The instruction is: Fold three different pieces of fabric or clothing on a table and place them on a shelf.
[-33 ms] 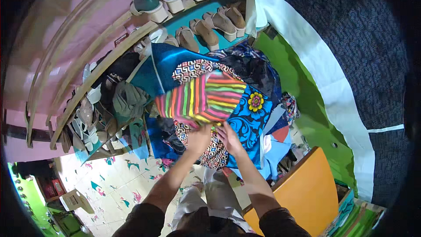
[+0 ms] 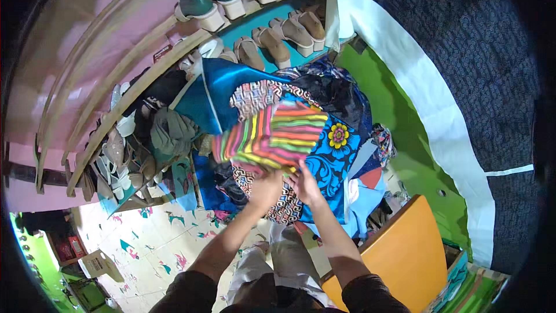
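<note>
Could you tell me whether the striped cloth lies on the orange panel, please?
No, the striped cloth is at the left hand and right hand, over the fabric pile, apart from the orange panel.

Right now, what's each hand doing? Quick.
Left hand: closed, apparently holding the striped cloth by its near edge.
Right hand: fingers partly curled at the same edge; whether it grips cannot be told.
</note>
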`<state>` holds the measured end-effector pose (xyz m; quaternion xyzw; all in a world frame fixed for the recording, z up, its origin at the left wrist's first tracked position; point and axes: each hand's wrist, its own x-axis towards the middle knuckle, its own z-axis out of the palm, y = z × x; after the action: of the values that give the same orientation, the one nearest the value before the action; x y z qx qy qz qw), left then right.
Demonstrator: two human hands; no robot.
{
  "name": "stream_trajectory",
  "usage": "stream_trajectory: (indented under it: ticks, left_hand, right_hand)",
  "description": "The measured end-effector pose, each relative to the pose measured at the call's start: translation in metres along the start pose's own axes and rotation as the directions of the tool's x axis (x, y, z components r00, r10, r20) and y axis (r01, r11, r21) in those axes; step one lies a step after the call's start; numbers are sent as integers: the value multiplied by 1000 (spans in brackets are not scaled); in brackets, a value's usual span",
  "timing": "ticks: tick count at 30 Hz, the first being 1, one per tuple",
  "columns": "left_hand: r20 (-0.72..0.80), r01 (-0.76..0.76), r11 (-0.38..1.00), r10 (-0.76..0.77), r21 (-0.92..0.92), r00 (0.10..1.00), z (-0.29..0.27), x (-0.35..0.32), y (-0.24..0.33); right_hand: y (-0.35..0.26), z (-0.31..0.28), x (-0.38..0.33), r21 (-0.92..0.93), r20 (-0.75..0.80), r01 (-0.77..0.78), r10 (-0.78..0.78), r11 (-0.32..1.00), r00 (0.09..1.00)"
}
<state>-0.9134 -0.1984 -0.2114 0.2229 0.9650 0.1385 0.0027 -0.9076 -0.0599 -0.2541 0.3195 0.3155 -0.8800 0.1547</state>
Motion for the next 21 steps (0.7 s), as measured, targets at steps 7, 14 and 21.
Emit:
stream_trajectory:
  ticks: [7, 14, 21]
  left_hand:
    - [-137, -86, 973, 57, -216, 989, -19, -67, 27]
    - [40, -52, 932, 71, -358, 997, -55, -115, 18]
    - [-6, -180, 870, 200, -459, 980, -83, -172, 29]
  right_hand:
    - [9, -10, -6, -12, -2, -70, 70, 997, 998]
    - [30, 7, -81, 14, 54, 216, -216, 976, 975]
    - [26, -3, -190, -158, 121, 351, -335, 923, 934]
